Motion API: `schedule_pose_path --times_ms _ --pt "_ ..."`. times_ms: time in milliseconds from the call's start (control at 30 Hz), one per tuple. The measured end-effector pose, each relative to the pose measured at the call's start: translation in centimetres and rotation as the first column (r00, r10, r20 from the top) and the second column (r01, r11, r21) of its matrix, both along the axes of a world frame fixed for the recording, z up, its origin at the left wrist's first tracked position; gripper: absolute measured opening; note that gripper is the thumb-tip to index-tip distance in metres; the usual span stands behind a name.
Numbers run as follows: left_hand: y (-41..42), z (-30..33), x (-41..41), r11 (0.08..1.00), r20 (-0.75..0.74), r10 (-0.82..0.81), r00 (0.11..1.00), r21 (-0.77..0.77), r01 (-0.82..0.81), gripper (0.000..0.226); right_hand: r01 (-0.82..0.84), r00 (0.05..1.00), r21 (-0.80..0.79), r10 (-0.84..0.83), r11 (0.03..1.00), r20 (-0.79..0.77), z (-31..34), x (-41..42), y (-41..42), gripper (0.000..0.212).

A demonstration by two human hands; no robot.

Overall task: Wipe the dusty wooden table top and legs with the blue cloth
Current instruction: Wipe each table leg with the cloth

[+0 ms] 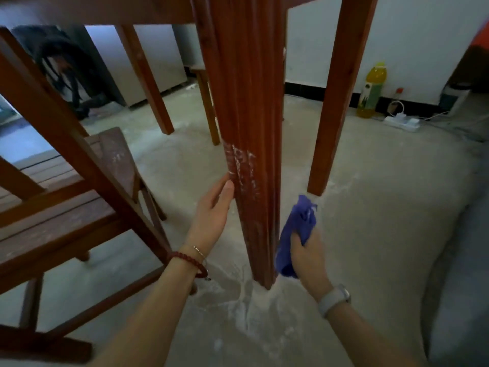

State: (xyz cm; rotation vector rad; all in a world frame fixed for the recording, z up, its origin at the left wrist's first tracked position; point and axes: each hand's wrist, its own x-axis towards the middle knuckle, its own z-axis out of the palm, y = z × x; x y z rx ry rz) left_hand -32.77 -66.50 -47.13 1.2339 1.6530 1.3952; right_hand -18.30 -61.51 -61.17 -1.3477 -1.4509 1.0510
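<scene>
Fingers of left hand lie straight against table leg; right hand grips blue cloth.

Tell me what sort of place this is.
Probably a plain room in a home, perhaps a dining area, seen from low beside a wooden table leg. A wooden chair, a bottle of yellow liquid by the white wall, and a power strip on the dusty concrete floor suggest it.

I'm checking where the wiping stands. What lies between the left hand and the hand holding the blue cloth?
The nearest table leg, streaked with white dust, stands between them in the head view. The left hand touches its left edge; the right hand grips the blue cloth beside its right edge.
</scene>
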Motion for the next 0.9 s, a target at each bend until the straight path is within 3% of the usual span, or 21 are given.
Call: schedule_pose_path --times_ms 100,200,300,400,467,533,600,667,733,800,900 --pt "-0.4 1.7 0.0 0.995 0.037 -0.03 0.999 -0.089 0.033 0.018 0.057 0.982 0.19 -0.02 0.98 -0.19 7.7 -0.9 0.2 0.048" --pt "-0.6 2.3 0.0 0.991 0.051 -0.054 0.997 -0.118 0.06 0.017 0.057 0.964 0.424 0.06 0.904 -0.258 12.5 -2.4 -0.2 0.032" --pt "-0.5 2.0 -0.4 0.994 0.06 -0.039 0.997 -0.102 0.045 0.017 0.049 0.974 0.585 0.091 0.81 -0.207 13.1 -3.6 -0.2 0.038" --pt "-0.3 1.3 -0.8 0.993 0.044 -0.056 0.997 -0.098 0.06 0.021 0.076 0.982 0.441 0.011 0.894 -0.191 7.1 -4.5 -1.2 0.033" --pt "-0.2 0.7 -0.8 0.993 0.03 -0.082 0.996 -0.087 0.084 0.024 0.027 0.982 0.113 -0.005 0.993 -0.188 1.0 -4.4 -1.4 0.029" --pt "-0.4 0.3 -0.6 0.994 0.026 -0.092 0.995 -0.061 0.093 0.024 -0.119 0.991 -0.256 0.099 0.959 -0.088 -4.5 -3.2 -0.9 0.029" --pt "-0.6 0.0 -0.2 0.995 0.044 -0.086 0.995 -0.037 0.088 0.025 -0.21 0.951 -0.397 0.282 0.894 0.131 -7.6 -1.4 -0.8 0.019" --pt "-0.9 -0.2 0.2 0.997 0.062 -0.063 0.996 -0.032 0.065 0.024 -0.159 0.916 -0.36 0.273 0.919 0.293 -7.9 0.3 -1.2 0.014" --pt "-1.3 -0.7 0.5 0.999 0.07 -0.023 0.997 -0.029 0.026 0.022 -0.085 0.937 -0.25 0.163 0.965 0.31 -5.7 1.5 -1.3 0.016" --pt "-1.5 -1.9 0.5 0.999 0.06 0.027 0.998 -0.024 -0.025 0.021 -0.008 0.978 -0.098 0.028 0.995 0.208 -2.3 1.7 -0.9 0.008" --pt "-0.9 -4.7 0.0 0.999 0.042 0.004 0.999 -0.039 -0.002 0.02 0.128 0.987 0.135 -0.112 0.983 -0.119 1.3 0.1 -0.6 0.015"
